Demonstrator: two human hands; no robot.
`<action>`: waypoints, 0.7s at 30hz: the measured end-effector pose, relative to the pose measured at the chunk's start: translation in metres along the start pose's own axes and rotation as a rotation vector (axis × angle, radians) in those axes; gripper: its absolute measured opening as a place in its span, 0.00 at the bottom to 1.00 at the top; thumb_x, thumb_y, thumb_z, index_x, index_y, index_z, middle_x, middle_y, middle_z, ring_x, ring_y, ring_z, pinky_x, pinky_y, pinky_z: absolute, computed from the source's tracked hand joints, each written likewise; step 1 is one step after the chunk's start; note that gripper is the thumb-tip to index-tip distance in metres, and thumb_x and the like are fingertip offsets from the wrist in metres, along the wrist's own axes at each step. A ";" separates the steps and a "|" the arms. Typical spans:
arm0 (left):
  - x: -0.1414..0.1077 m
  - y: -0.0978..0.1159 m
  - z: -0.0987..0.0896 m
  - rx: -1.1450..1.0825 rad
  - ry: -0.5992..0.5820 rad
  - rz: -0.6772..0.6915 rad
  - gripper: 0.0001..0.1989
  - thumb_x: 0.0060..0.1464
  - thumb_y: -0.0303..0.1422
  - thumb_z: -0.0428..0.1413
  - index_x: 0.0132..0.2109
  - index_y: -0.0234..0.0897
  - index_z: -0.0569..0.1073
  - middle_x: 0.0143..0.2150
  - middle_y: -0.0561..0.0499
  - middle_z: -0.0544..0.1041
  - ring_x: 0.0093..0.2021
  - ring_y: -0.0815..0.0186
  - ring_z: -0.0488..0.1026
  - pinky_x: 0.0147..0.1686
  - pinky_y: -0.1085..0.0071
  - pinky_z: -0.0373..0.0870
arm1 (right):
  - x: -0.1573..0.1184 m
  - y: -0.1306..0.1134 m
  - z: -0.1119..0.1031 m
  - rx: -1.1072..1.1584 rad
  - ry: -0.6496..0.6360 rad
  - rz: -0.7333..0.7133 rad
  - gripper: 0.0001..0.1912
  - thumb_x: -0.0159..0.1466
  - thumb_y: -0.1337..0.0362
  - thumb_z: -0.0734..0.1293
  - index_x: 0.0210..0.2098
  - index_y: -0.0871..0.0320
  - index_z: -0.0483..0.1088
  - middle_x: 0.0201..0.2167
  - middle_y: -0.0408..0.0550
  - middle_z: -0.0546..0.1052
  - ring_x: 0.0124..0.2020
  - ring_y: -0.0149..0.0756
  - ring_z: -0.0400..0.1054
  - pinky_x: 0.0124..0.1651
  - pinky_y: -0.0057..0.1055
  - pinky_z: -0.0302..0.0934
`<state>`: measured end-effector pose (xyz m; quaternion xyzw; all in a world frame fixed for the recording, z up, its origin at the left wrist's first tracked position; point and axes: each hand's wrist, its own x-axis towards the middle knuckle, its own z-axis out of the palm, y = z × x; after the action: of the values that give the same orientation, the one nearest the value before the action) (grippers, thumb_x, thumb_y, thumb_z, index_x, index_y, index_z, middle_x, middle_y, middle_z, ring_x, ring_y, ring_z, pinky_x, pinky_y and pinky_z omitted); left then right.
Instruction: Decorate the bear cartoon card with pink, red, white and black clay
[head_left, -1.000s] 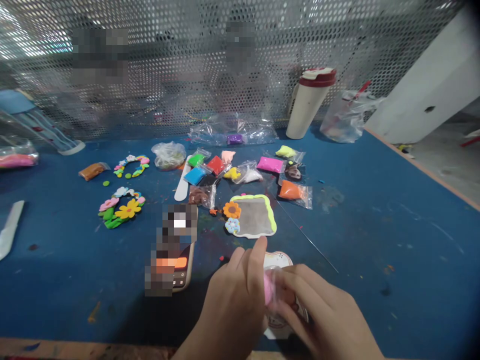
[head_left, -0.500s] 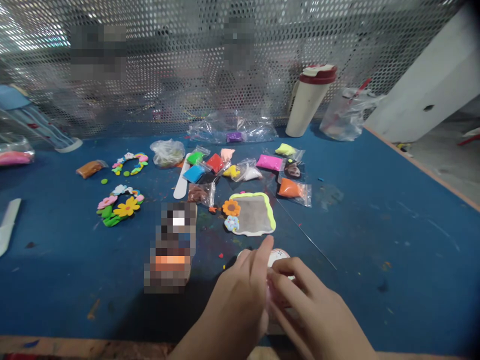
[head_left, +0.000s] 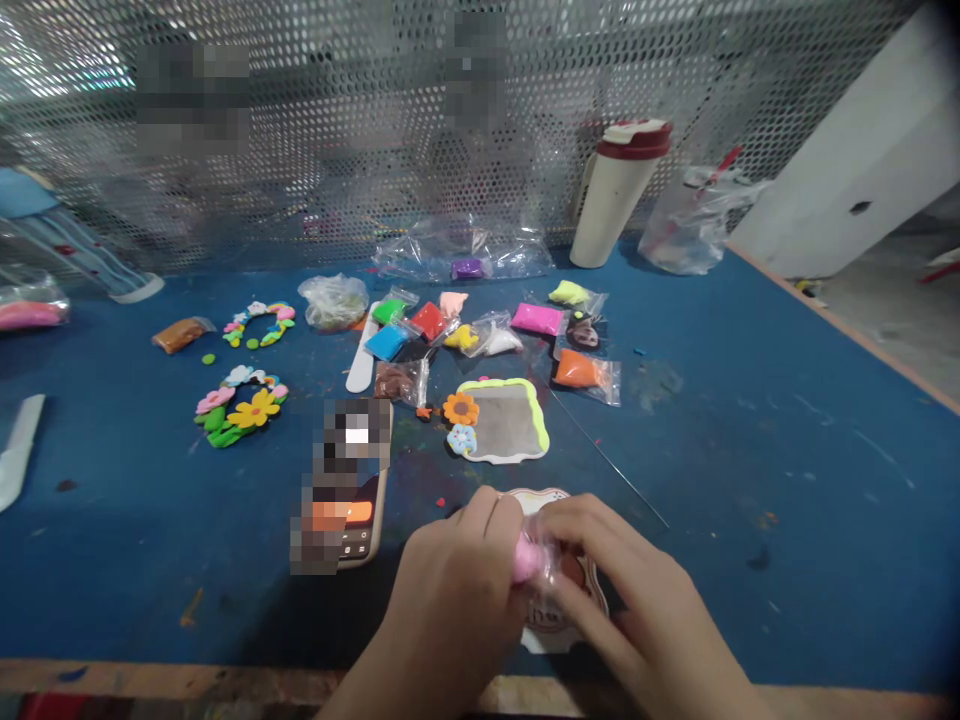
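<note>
Between my hands is a small clear bag of pink clay [head_left: 529, 562], held above a white printed card with a scalloped edge [head_left: 551, 640]. My left hand [head_left: 469, 565] is curled around the pink end. The thumb and fingers of my right hand [head_left: 626, 575] pinch the clear plastic on the other side. Just beyond them lies a small mirror [head_left: 510, 422], its frame partly edged in lime yellow. An orange flower [head_left: 460, 409] and a light blue flower [head_left: 462, 440] sit on its left side.
Several bags of coloured clay, such as an orange one [head_left: 581, 370], lie behind the mirror. A phone [head_left: 360, 490] is to the left, near two flower-decorated rings [head_left: 244, 410]. A thin metal rod [head_left: 615, 465] lies right. A tumbler [head_left: 619, 195] stands at the back.
My hands have shifted and turned apart slightly, so the pink clay bag and more of the white card now show. The view has tilted a little.
</note>
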<state>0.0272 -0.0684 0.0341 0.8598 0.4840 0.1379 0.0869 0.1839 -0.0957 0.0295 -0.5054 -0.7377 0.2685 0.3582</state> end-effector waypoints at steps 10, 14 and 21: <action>0.008 0.014 -0.002 0.215 -0.152 0.010 0.08 0.46 0.20 0.51 0.31 0.38 0.66 0.25 0.53 0.72 0.20 0.64 0.70 0.16 0.71 0.52 | -0.005 -0.002 0.015 -0.446 0.092 -0.186 0.15 0.69 0.68 0.52 0.45 0.62 0.69 0.39 0.57 0.77 0.35 0.39 0.75 0.33 0.31 0.71; 0.008 0.013 0.000 0.185 -0.159 0.058 0.11 0.42 0.19 0.51 0.33 0.38 0.67 0.27 0.52 0.73 0.22 0.63 0.71 0.17 0.70 0.52 | -0.003 -0.002 0.009 -0.371 0.009 -0.166 0.17 0.68 0.68 0.53 0.33 0.57 0.70 0.34 0.51 0.78 0.30 0.34 0.74 0.30 0.27 0.70; 0.003 0.012 -0.008 0.022 -0.140 0.001 0.10 0.44 0.19 0.49 0.30 0.41 0.65 0.22 0.55 0.70 0.18 0.62 0.70 0.16 0.68 0.44 | 0.003 -0.003 -0.004 -0.337 0.073 -0.427 0.16 0.67 0.71 0.57 0.31 0.55 0.73 0.27 0.45 0.80 0.27 0.32 0.74 0.28 0.27 0.68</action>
<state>0.0355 -0.0717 0.0457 0.8684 0.4778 0.0723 0.1111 0.1842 -0.0935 0.0350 -0.4003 -0.8484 0.0418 0.3440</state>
